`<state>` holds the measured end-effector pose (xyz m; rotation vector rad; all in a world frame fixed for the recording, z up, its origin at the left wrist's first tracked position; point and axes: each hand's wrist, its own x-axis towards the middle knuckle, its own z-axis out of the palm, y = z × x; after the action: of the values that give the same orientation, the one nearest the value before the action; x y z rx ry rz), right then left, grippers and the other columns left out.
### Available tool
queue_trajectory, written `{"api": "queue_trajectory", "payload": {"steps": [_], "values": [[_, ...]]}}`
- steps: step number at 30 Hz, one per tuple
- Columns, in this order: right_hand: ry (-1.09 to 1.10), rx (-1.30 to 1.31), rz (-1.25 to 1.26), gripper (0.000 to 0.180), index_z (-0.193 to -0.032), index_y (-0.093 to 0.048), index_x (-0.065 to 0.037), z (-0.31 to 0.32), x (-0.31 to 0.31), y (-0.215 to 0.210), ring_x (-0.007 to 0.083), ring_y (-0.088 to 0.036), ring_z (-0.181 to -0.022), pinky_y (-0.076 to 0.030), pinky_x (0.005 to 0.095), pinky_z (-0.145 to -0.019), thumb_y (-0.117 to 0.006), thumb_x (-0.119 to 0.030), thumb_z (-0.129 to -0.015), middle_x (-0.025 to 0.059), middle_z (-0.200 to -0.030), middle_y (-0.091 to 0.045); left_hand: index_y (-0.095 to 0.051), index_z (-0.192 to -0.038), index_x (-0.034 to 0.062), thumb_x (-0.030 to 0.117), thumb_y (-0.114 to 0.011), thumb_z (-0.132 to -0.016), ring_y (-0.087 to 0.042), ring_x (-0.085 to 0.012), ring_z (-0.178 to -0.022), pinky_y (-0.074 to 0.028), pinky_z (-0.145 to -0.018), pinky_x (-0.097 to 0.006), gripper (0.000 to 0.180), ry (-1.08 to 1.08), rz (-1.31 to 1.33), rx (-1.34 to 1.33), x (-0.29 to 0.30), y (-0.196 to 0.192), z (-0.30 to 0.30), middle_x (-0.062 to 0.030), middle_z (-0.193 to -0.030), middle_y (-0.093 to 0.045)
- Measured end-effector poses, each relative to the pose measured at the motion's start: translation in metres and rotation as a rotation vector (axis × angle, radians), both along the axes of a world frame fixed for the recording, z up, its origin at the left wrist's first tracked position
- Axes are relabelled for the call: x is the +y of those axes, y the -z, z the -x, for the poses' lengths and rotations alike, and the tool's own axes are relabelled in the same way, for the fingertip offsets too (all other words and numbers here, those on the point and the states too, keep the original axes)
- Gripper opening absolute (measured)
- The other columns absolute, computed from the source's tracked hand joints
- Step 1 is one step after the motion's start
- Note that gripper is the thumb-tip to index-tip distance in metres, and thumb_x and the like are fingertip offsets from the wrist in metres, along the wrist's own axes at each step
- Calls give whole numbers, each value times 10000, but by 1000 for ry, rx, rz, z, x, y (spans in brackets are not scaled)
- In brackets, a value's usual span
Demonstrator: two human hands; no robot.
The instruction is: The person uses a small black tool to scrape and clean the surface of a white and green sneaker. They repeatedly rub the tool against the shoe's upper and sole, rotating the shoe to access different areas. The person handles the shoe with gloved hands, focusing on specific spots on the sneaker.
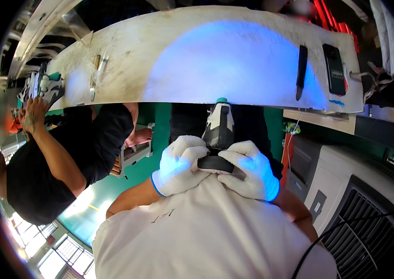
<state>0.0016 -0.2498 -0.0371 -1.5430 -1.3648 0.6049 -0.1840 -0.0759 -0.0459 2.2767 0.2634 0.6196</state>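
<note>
Place: a shoe-making workshop or factory floor.
Workbench: a long, worn, stained worktable point(234, 42) spans the top of the view, lit by a patch of blue light.
Tools on it: a dark knife-like tool point(301, 69) and a black handheld device point(334, 69) lie toward the bench's right end; slim tools point(95, 76) lie toward its left end.
Product: a grey, white and black sneaker point(219, 128) is held just below the bench edge in white work gloves point(180, 167); more shoes point(43, 86) sit at the bench's left end.
Co-worker: a person in black point(67, 158) works at that left end.
Floor: green painted floor point(155, 125) beneath the bench.
Machine: a grey cabinet with a vent grille point(359, 218) stands below the bench's right end.
</note>
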Motion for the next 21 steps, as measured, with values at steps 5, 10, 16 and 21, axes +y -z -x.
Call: {"api": "queue_trajectory", "payload": {"steps": [5,10,16,21], "values": [[76,141,41,572,-1265,-702,-73,-4,6,-1,348,-728,-982,-616,428,-809,-985,-106,-769,157,-1149,-695,-606,-1010,123,172,-1053,-659,-694,-336,-857,-564,-694,-417,570,86,91,-73,17,14,-12,-95,-958,-671],[80,206,47,527,-1190,-673,-70,-1,12,-2,333,-723,-949,-611,413,-780,-991,-94,-771,143,-1085,-681,-586,-986,119,149,-1018,-656,-624,-327,-818,-503,-688,-419,544,154,143,21,24,8,-16,-99,-928,-609],[46,89,-5,484,-1127,-660,-84,-8,24,0,296,-688,-888,-573,408,-719,-999,-166,-791,91,-1023,-646,-569,-937,121,86,-971,-602,-579,-321,-771,-475,-656,-429,524,103,270,84,25,-3,-23,-97,-885,-584],[-5,93,2,446,-1086,-662,-104,-16,30,1,279,-674,-873,-549,413,-694,-993,-174,-795,77,-1011,-640,-535,-901,124,72,-951,-623,-542,-304,-752,-447,-652,-414,503,68,398,113,25,-4,-30,-84,-876,-539]]}}
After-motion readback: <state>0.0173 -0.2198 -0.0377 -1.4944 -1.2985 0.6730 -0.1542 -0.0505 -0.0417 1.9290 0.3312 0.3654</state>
